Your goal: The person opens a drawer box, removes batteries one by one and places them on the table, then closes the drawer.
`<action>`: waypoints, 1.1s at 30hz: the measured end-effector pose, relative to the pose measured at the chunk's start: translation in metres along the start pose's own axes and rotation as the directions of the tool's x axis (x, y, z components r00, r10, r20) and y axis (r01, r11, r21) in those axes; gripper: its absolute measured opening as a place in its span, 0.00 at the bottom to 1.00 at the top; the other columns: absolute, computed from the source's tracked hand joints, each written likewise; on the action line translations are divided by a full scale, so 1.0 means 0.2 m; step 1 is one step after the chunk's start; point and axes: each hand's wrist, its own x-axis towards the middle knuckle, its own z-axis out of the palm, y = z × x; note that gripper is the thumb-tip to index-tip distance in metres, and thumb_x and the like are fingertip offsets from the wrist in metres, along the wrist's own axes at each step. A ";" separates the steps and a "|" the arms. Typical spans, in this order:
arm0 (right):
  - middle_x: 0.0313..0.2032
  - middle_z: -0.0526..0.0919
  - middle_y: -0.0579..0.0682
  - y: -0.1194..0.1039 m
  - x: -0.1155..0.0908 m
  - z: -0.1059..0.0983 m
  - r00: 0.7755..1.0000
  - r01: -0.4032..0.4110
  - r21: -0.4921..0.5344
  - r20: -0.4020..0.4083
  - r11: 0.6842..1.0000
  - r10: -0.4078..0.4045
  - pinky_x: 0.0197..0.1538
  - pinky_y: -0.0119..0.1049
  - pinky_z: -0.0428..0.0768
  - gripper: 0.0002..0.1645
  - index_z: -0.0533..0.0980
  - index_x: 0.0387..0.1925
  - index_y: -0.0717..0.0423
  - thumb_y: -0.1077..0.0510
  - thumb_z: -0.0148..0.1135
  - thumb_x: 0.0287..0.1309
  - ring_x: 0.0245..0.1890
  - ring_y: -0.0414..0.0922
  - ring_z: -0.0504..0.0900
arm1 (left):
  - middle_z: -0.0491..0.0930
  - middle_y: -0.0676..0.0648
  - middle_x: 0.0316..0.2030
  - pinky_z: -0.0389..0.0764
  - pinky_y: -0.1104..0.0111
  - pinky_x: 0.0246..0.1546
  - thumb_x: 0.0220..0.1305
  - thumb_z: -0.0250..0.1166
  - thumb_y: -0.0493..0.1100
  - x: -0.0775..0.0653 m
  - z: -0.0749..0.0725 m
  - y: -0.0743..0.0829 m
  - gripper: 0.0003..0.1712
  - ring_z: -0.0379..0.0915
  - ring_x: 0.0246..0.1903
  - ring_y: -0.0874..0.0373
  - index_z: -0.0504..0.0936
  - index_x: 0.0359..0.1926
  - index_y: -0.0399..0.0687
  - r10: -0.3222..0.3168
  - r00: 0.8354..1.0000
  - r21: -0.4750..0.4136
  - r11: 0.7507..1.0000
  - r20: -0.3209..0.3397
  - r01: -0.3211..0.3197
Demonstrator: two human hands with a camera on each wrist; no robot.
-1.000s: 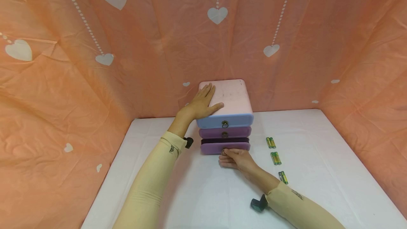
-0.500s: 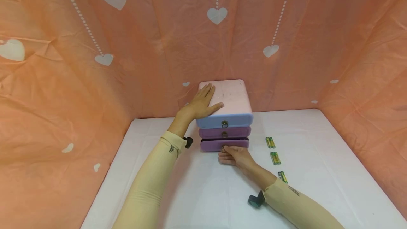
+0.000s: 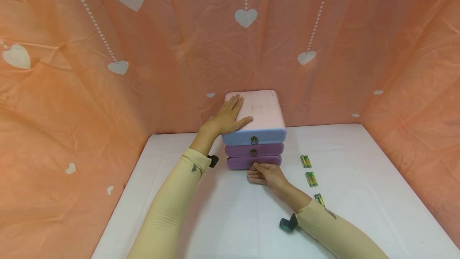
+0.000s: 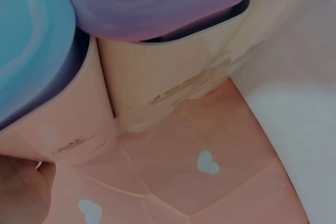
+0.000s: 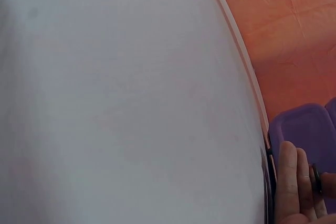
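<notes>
A small three-tier drawer box (image 3: 264, 109) with a pink top stands at the back of the table. Its top drawer (image 3: 238, 137) is blue, while the middle drawer (image 3: 235, 150) and bottom drawer (image 3: 237, 163) are purple. My left hand (image 3: 228, 116) lies flat on the pink top, fingers spread. Down at the bottom drawer, my right hand (image 3: 267, 174) pinches its ring pull (image 5: 316, 178) between thumb and fingers. That drawer front sits nearly flush under the middle one. In the left wrist view, narrow gaps show behind the drawer fronts.
To the right of the box, pairs of green-and-yellow batteries (image 3: 311, 179) lie in a row on the white table (image 3: 373, 195); the nearest pair (image 3: 319, 200) is close to my right forearm. An orange cloth (image 3: 187, 59) with white hearts hangs behind and at both sides.
The bottom drawer has slid inward, its dark gap narrowing away, with my right hand moving forward on the ring pull. My left hand has stayed on top of the box.
</notes>
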 end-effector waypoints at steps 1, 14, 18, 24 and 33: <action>0.44 0.91 0.65 0.00 0.00 0.00 1.000 0.001 -0.001 0.001 1.000 -0.001 0.53 0.44 0.89 0.27 0.73 0.61 0.85 0.59 0.57 0.83 0.42 0.49 0.94 | 0.29 0.45 0.87 0.34 0.56 0.85 0.81 0.47 0.71 0.00 0.00 0.00 0.55 0.23 0.86 0.52 0.34 0.87 0.46 0.002 1.000 0.001 1.000 0.001 -0.002; 0.43 0.91 0.64 0.00 0.02 -0.01 0.999 -0.025 -0.002 -0.028 1.000 0.025 0.52 0.43 0.90 0.26 0.76 0.59 0.82 0.57 0.59 0.82 0.41 0.49 0.94 | 0.29 0.45 0.87 0.35 0.55 0.85 0.81 0.48 0.71 0.00 0.00 0.00 0.55 0.23 0.86 0.52 0.33 0.88 0.47 0.000 1.000 -0.008 1.000 0.005 0.000; 0.43 0.91 0.65 0.00 0.02 0.00 0.999 -0.015 0.004 -0.028 1.000 0.016 0.52 0.44 0.90 0.26 0.76 0.59 0.82 0.57 0.59 0.82 0.41 0.49 0.94 | 0.28 0.46 0.87 0.35 0.55 0.85 0.81 0.47 0.72 0.00 0.00 0.00 0.55 0.23 0.86 0.52 0.33 0.88 0.47 -0.004 1.000 -0.011 1.000 0.006 0.004; 0.43 0.91 0.65 0.00 0.02 0.00 0.999 -0.014 0.003 -0.032 1.000 0.014 0.52 0.44 0.90 0.26 0.76 0.59 0.82 0.57 0.60 0.81 0.41 0.50 0.94 | 0.28 0.46 0.87 0.35 0.54 0.85 0.80 0.47 0.72 0.00 0.00 -0.01 0.55 0.23 0.86 0.52 0.33 0.88 0.48 -0.006 1.000 -0.022 1.000 0.007 0.006; 0.42 0.91 0.64 -0.01 0.03 0.01 0.999 -0.018 0.013 -0.050 1.000 0.019 0.51 0.43 0.90 0.25 0.76 0.58 0.83 0.58 0.59 0.81 0.39 0.49 0.94 | 0.28 0.46 0.87 0.35 0.55 0.85 0.80 0.47 0.72 0.01 0.00 0.00 0.56 0.22 0.86 0.53 0.33 0.87 0.48 -0.011 1.000 -0.008 1.000 0.011 0.011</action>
